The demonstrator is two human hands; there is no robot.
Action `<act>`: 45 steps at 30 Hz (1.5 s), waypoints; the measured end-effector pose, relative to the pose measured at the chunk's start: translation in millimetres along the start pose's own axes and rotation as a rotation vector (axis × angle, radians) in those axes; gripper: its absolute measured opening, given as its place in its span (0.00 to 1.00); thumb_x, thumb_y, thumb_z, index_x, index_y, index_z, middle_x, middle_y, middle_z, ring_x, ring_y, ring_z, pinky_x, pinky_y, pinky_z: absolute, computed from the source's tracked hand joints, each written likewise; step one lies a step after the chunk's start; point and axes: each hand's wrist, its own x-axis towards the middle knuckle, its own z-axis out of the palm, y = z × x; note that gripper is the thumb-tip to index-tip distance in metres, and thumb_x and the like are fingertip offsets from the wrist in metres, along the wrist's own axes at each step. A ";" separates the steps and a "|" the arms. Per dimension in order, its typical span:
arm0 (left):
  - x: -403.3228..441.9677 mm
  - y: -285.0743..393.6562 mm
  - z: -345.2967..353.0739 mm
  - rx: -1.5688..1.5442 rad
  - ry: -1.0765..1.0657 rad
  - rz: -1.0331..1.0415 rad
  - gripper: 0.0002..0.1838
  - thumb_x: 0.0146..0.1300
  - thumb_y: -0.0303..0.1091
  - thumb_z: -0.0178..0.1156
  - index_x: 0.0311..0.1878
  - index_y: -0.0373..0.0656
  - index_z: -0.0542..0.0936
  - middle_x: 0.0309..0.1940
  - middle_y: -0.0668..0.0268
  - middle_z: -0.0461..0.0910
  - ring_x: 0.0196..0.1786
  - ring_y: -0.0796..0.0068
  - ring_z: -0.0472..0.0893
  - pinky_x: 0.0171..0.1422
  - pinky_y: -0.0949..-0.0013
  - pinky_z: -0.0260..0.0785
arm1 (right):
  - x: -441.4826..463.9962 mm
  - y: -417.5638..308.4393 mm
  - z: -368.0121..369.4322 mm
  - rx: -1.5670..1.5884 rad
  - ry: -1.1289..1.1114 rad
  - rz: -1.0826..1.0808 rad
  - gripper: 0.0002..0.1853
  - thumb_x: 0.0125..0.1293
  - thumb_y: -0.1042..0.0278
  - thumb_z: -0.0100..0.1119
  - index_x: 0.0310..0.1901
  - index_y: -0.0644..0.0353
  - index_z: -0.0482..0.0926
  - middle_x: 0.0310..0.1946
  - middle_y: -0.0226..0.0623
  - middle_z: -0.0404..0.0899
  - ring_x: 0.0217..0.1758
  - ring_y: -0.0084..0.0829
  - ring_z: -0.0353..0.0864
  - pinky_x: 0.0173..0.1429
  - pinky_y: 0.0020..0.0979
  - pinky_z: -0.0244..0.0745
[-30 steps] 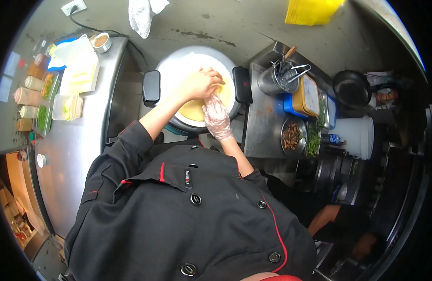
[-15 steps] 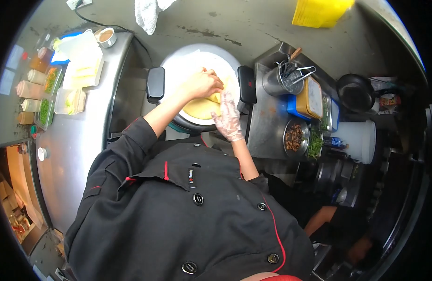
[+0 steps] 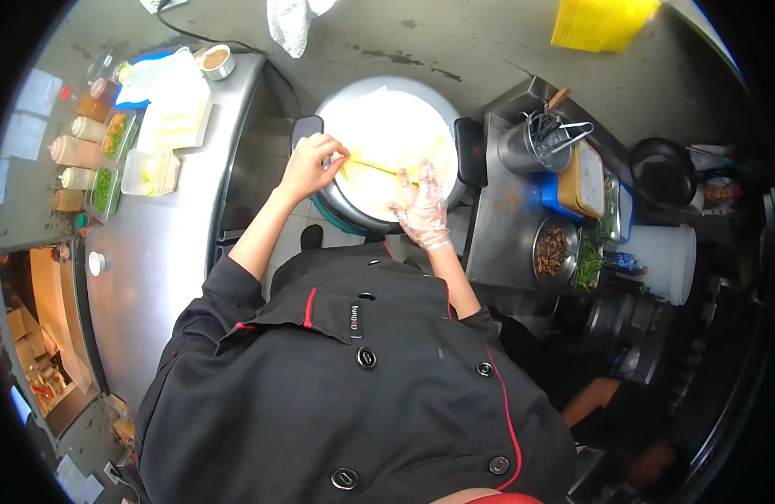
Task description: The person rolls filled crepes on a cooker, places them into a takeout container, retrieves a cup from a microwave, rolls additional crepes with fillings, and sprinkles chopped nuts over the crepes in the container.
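A thin yellow crepe (image 3: 379,161) lies on the white round plate (image 3: 387,105) of an electric pan with black side handles. A raised edge runs across the crepe. My bare left hand (image 3: 310,166) is at the crepe's left side, thumb and fingers pinched on its edge. Over the crepe's right front part is my right hand (image 3: 423,208) in a clear plastic glove. Its fingers are spread, with their tips touching the crepe.
Left, a steel counter (image 3: 173,252) holds sauce bottles (image 3: 73,151), vegetable tubs (image 3: 106,189) and stacked yellow slices (image 3: 173,126). Right stand a utensil pot (image 3: 526,149), a bowl of brown pieces (image 3: 554,250) and green herbs (image 3: 587,265). Another person's arm (image 3: 591,399) shows lower right.
My left hand has moved left from the middle of the plate to the crepe's left edge. The crepe now lies more spread out. The whole view has shifted slightly.
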 end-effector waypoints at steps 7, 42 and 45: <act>5.2 7.6 7.1 0.285 -0.049 0.043 0.12 0.56 0.38 0.70 0.45 0.53 0.89 0.40 0.74 0.82 0.46 0.73 0.78 0.49 0.66 0.63 | 3.3 -1.7 1.3 -0.005 0.025 -0.014 0.41 0.61 0.43 0.64 0.74 0.49 0.66 0.77 0.59 0.48 0.80 0.58 0.49 0.80 0.50 0.48; -3.5 11.4 44.2 0.013 0.079 0.297 0.17 0.53 0.19 0.59 0.48 0.38 0.80 0.43 0.61 0.83 0.49 0.63 0.83 0.52 0.63 0.77 | -4.3 -55.4 17.0 -0.033 0.110 0.194 0.46 0.63 0.46 0.64 0.76 0.62 0.57 0.74 0.73 0.44 0.78 0.69 0.45 0.80 0.55 0.46; -8.7 6.1 41.8 -0.016 0.064 0.310 0.19 0.52 0.17 0.58 0.49 0.38 0.80 0.45 0.60 0.83 0.51 0.63 0.82 0.56 0.62 0.75 | -5.6 -65.3 26.6 -0.105 0.150 0.207 0.47 0.62 0.49 0.66 0.76 0.64 0.56 0.73 0.76 0.46 0.78 0.70 0.46 0.79 0.56 0.47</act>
